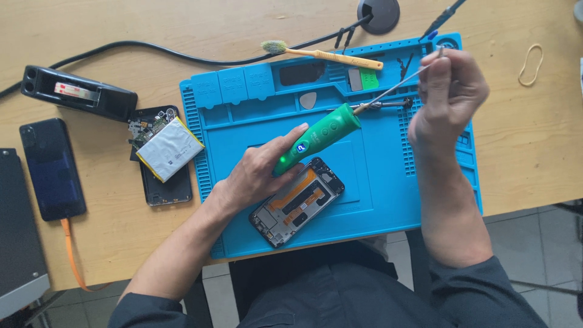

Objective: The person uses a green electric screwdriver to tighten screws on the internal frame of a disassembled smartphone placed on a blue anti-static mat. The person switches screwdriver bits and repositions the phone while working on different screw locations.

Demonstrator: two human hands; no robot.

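Table (121, 24): pale wood-grain top, smooth, carrying everything here.
Mat (376, 182): big blue rubbery work mat with moulded trays and ridged edges, lying near the table's front edge.
Opened phone (296, 201): on the mat, just under the left hand; its back is off, showing a dark frame, orange flex strips and black parts. By the look of it the opening up is done and the work inside is in hand; nothing suggests it is ready to close.
Second phone (159, 182): left of the mat, also open, with a flat silvery battery (170, 149) lying across it, so it too is only part-way.
Dark phone (51, 167): further left, glossy and whole, an orange cable at its lower end.
Black box (79, 92): shiny plastic, upper left.
Left hand (255, 176): wrapped round a green soldering iron (316, 138), a smooth tapered tube with a lit spot, its metal tip pointing up and right.
Right hand (446, 91): fingers pinched together on a thin silver wire (398, 87) that slants down toward the iron's tip.
Toothbrush (322, 54): yellow handle, worn bristles, at the mat's top.
Rubber band (531, 64): pale loop, far right.
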